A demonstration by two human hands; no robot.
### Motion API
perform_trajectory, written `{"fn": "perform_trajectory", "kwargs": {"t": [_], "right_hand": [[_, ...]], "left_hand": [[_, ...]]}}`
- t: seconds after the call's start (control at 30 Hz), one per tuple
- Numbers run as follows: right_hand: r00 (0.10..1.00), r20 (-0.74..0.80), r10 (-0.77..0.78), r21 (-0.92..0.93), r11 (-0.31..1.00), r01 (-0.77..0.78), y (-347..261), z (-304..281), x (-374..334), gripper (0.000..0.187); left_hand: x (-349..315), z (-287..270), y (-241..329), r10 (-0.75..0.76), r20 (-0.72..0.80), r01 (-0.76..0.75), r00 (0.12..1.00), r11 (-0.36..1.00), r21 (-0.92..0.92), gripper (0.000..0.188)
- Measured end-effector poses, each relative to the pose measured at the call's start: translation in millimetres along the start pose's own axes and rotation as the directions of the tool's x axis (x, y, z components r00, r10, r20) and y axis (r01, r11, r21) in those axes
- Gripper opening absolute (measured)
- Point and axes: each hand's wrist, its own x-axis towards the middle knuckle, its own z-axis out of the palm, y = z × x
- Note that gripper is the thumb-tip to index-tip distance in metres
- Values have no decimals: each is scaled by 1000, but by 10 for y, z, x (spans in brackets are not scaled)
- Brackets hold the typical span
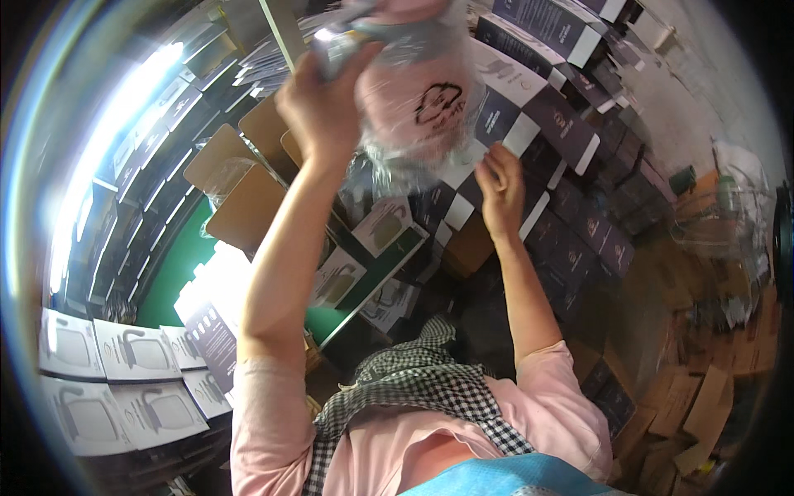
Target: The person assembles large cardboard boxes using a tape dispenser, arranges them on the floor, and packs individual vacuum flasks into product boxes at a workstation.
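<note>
A pink, rounded jug-like vessel in a clear plastic bag is held up high, near the upper edge of the view. A dark printed mark shows on the bag. My left hand is closed around its grey handle side, near the top; motion blurs the grip a little. Just to the right and lower, my right hand holds nothing visible. Its fingers are loosely bent and apart, close to the bag's lower right edge. The top of the vessel is partly cut off by the frame.
Open brown cartons stand left of the vessel, by a green table surface. White boxes with vessel pictures are stacked at lower left. Dark boxes fill the right. Flattened cardboard lies at lower right. A bright lamp glows left.
</note>
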Motion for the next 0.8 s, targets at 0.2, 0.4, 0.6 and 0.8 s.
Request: {"fn": "perform_trajectory", "kwargs": {"t": [0.2, 0.4, 0.6, 0.8], "right_hand": [[954, 229, -194, -203, 949, 242, 786, 529, 647, 74], [913, 378, -152, -185, 954, 235, 1009, 965, 1002, 89], [949, 312, -41, -422, 889, 177, 1077, 1091, 879, 94], [944, 266, -193, -364, 887, 284, 1188, 1124, 713, 91]], "left_hand": [[137, 1152, -952, 150, -67, -129, 986, 960, 249, 47], [-7, 1187, -1507, -58, -116, 76, 992, 984, 159, 44], [-37, 733, -1215, -147, 224, -62, 963, 691, 720, 87], [-460, -959, -132, 446, 272, -518, 853, 791, 327, 57]]}}
